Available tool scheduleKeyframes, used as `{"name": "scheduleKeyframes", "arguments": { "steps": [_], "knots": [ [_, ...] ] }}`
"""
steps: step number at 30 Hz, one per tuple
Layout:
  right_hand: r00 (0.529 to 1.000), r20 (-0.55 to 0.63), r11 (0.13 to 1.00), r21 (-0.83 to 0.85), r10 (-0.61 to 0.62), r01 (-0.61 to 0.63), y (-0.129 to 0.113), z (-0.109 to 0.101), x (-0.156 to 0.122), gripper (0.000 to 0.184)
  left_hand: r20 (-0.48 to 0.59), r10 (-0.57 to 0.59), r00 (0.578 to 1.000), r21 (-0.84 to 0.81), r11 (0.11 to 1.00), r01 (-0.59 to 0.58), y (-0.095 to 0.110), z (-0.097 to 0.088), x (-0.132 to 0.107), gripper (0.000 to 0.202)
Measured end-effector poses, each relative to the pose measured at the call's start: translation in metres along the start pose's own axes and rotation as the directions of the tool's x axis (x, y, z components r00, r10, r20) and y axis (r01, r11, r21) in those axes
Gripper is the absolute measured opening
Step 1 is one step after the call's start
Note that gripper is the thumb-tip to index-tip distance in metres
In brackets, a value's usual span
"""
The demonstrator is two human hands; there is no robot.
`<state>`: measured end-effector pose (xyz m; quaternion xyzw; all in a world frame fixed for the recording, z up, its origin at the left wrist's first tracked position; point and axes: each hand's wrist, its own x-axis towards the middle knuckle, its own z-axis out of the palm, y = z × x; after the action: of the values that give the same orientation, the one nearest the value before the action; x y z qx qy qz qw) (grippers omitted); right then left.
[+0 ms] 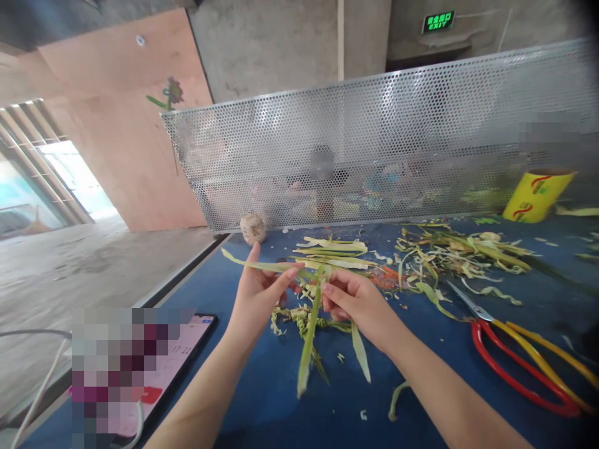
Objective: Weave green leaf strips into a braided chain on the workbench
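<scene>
Between my two hands are long, pale green leaf strips, crossed and looped together near my right fingertips. My left hand pinches a strip that runs out to the left past its fingers. With thumb and fingers closed, my right hand grips the strips at the crossing, and loose ends hang below it. Just under my hands lies a bunch of twisted, knotted green strips on the blue table. Behind them, several flat strips are laid side by side.
Scissors with red and yellow handles lie at the right. A heap of leaf scraps spreads behind them, near a yellow roll. A phone with a cable is at the left; a whitish roll stands by the perforated metal screen.
</scene>
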<state>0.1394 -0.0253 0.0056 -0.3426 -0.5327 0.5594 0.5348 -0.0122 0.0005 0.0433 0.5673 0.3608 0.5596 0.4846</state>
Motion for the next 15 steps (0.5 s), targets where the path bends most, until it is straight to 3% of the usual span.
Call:
{"name": "scheduleKeyframes", "arguments": {
  "steps": [6,11,15],
  "knots": [
    [0.995,-0.087,0.993,-0.11,-0.054,0.044,0.002,-0.002,0.001,0.021,0.233,-0.171,0.957,-0.009,0.984,0.178,-0.018,0.002,-0.006,0.112],
    [0.996,-0.065,0.987,-0.155,-0.061,0.05,0.004,-0.005,0.003,0.021,0.206,-0.206,0.957,0.059,0.978,0.198,-0.017,0.004,-0.01,0.103],
    [0.998,-0.049,0.992,-0.12,-0.04,0.034,0.003,-0.011,0.005,0.025,0.23,-0.282,0.931,0.082,0.959,0.27,-0.015,0.005,-0.011,0.082]
  ]
}}
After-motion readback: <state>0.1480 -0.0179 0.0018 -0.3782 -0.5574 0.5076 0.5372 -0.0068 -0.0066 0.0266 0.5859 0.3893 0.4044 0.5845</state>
